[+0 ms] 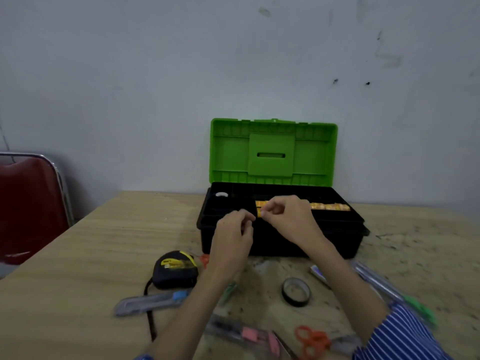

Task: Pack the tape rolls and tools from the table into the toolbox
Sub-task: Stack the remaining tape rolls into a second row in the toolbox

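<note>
The toolbox (283, 242) stands open at the table's back, black base and green lid (272, 152) upright. In its top tray lie a white tape roll (221, 194) at the back left and a yellow strip (330, 206) along the middle. My right hand (291, 219) hovers over the tray's front, thumb and forefinger pinching at the strip's left end. My left hand (233, 237) is beside it with fingers curled and nothing visible in them. A black tape roll (296, 292) and a tape measure (175, 268) lie on the table.
In front of the box lie a grey utility knife (153, 302), a pink-marked cutter (249, 333), orange scissors (311, 341), a green-handled tool (415, 305) and a small white packet (318, 272). A red chair (28, 206) stands at the left. The wall is close behind.
</note>
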